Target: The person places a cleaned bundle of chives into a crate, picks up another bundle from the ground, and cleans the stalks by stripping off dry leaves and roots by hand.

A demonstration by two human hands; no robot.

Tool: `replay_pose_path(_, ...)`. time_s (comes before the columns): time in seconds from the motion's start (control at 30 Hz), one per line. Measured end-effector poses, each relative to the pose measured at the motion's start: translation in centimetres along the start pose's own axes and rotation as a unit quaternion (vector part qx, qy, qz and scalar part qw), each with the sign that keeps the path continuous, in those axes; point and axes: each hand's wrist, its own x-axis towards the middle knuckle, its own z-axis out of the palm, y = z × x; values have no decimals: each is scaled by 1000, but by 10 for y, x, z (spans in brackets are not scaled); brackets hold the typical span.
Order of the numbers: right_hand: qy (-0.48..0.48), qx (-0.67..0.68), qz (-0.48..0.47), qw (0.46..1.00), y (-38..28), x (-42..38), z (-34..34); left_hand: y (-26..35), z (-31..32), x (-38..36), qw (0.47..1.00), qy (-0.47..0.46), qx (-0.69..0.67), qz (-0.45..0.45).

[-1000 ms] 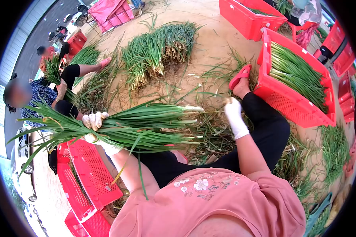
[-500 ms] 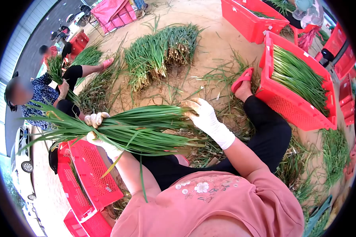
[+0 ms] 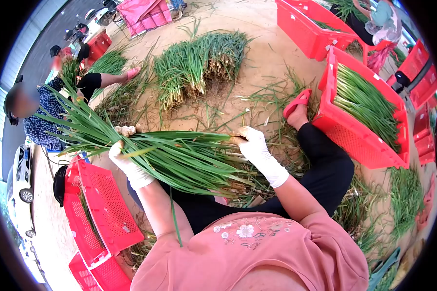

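A thick bunch of garlic chives (image 3: 179, 157) stretches sideways over my lap, long green leaves fanning out to the left. My left hand (image 3: 126, 157), in a white glove, is wrapped round the leafy part, its knuckles showing above the bunch. At the pale stem end, my right hand (image 3: 252, 143), gloved too, has its fingers pinched on stems at the upper edge of the bunch. One loose leaf (image 3: 175, 218) hangs down past my left forearm.
A pile of chives (image 3: 199, 65) lies on the ground ahead. To the right stands a red crate (image 3: 361, 138) filled with chives; another red crate (image 3: 104, 206) is at my left. A co-worker (image 3: 39, 114) sits at the left, and plant scraps (image 3: 126, 109) litter the ground.
The leafy end of the bunch has swung upward, and my left hand has tilted with it. My right hand stays at the stem end, slightly lower.
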Motion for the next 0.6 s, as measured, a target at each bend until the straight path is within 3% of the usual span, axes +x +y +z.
replay_pose_path(0.07,-23,7,9,1000,-4,-2,-1,3,11,-5,1000,23,11,6)
replay_pose_path(0.13,-37,-12,-55,998,-6,-6,-2,9,38,-15,991,94,89,-30)
replay_pose_path(0.17,-34,-8,-33,999,-8,-8,-2,9,1,-4,992,99,78,-21)
replay_pose_path(0.27,-23,-10,-31,999,-5,-11,-1,8,-13,4,997,30,72,11)
replay_pose_path(0.33,-24,-31,-36,999,-6,-13,-1,7,2,-1,997,39,69,22)
replay_pose_path(0.6,-40,-74,-49,995,3,-23,2,6,1,-5,997,21,64,-43)
